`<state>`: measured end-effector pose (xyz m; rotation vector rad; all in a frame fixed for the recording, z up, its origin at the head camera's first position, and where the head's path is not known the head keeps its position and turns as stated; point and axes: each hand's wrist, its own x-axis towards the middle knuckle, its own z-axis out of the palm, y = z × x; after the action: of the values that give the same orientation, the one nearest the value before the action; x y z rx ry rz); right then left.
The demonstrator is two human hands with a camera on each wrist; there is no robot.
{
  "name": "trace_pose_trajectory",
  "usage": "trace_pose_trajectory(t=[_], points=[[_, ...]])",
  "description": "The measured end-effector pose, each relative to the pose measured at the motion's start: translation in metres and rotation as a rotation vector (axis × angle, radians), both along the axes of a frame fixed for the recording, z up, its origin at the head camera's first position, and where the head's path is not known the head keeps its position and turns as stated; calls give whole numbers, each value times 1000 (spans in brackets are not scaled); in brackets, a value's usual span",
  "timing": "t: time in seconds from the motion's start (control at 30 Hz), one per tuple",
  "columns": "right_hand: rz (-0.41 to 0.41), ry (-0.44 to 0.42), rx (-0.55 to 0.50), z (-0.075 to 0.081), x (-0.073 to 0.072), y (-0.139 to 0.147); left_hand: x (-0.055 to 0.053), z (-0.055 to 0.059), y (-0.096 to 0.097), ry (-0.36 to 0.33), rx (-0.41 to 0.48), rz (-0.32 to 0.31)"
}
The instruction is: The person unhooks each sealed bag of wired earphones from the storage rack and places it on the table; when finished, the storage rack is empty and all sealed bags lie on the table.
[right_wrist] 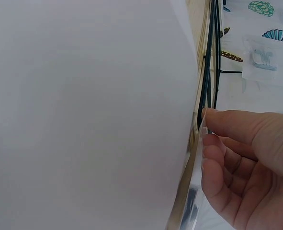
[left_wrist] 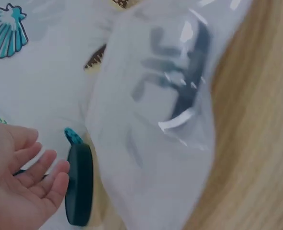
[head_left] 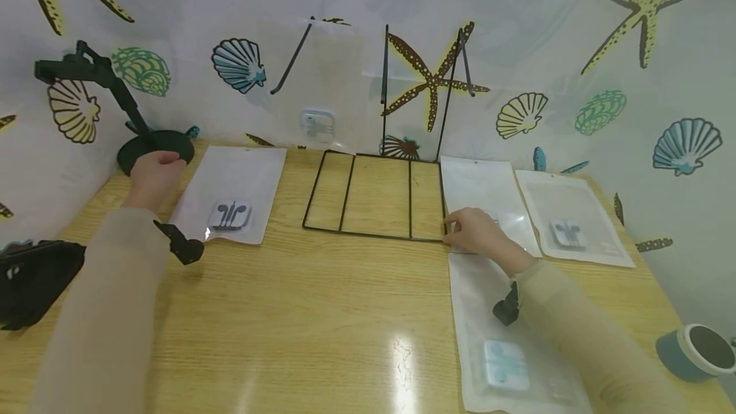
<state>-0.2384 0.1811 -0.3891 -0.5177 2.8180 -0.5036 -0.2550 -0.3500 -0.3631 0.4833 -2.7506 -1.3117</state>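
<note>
In the head view my left hand is by the round base of a dark green stand; in the left wrist view its fingers are loosely bent, beside the base. A clear-and-white bag of earphones lies to its right. My right hand is at the near right corner of a black wire rack. Its thumb and fingers pinch the edge of a white bag in the right wrist view. The earphones in that bag are mostly hidden behind the hand.
Another earphone bag lies at the right, and one sits under my right forearm. One bag stands upright at the rack's hooks. A blue cup stands at the right edge, a black object at the left.
</note>
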Motion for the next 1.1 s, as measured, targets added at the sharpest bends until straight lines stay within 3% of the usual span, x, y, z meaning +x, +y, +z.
trace_pose_trajectory(t=[0.17, 0.3, 0.57, 0.77, 0.97, 1.1], points=[[2, 10, 0, 0, 1, 0, -14, 18, 23, 116, 33, -98], [6, 11, -10, -1, 1, 1, -28, 33, 53, 105, 100, -162], [10, 14, -28, 0, 2, 0, -50, 56, 107, 142, 256, -186], [10, 2, -38, -1, 1, 0, -58, 67, 124, 172, 257, -223], [3, -3, -35, -1, 1, 0, -68, 79, 131, 148, 258, -268], [-3, -15, -37, -1, 0, 0, -71, 82, 133, 165, 256, -259]])
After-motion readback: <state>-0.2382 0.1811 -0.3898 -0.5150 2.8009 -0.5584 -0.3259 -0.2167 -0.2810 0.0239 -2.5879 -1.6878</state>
